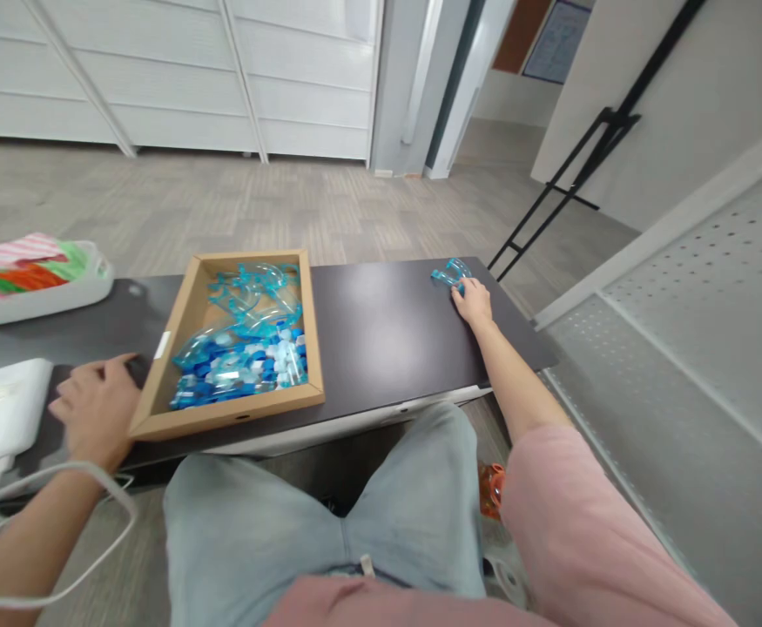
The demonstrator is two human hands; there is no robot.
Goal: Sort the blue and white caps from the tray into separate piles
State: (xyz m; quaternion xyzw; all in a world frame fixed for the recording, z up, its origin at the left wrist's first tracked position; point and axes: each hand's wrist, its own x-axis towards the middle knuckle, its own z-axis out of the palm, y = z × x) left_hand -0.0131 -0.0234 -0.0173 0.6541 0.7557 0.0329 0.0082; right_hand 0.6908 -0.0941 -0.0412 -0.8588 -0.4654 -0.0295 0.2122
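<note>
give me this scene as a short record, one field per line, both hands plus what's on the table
left hand: beside the box, fingers spread
right hand: fingers at a clear blue plastic piece, grip unclear
table: dark
box: open cardboard
box contents: clear blue plastic pieces at far side, small blue and white pieces at near side
table's left: white device, white basket

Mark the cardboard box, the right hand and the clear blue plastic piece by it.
Cardboard box point(313, 331): head view, on its right-hand rim.
Right hand point(475, 302): head view, back of the hand.
Clear blue plastic piece point(449, 273): head view, middle of its uncovered part.
</note>
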